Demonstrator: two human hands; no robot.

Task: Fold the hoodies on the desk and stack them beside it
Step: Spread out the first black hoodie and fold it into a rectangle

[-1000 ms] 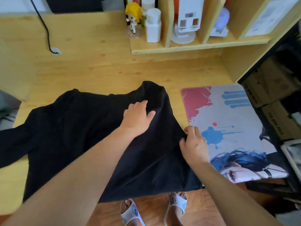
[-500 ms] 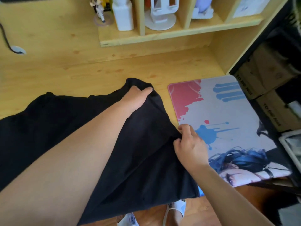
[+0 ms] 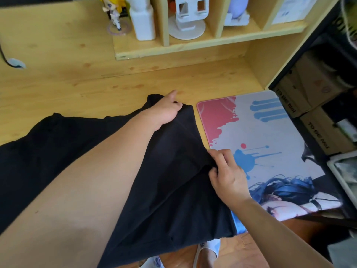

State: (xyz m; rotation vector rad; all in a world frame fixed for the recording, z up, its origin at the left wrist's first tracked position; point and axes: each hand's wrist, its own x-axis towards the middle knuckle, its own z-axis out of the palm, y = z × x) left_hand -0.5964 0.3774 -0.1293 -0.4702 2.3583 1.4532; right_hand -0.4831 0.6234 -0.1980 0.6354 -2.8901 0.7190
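On the worktop (image 3: 77, 89), your left hand (image 3: 166, 111) grips the hoodie's (image 3: 173, 180) twelve-o'clock corner, right hand (image 3: 226, 171) pinches its three-o'clock edge; soft, limp cloth, so hold corners.

Our two forearms are bare, with no sleeves, no watch and no rings that we can see on the left hand (image 3: 166, 111) or the right hand (image 3: 228, 176). On our feet we wear white open-toe plastic slippers (image 3: 207, 250) with a small blue print on the straps.
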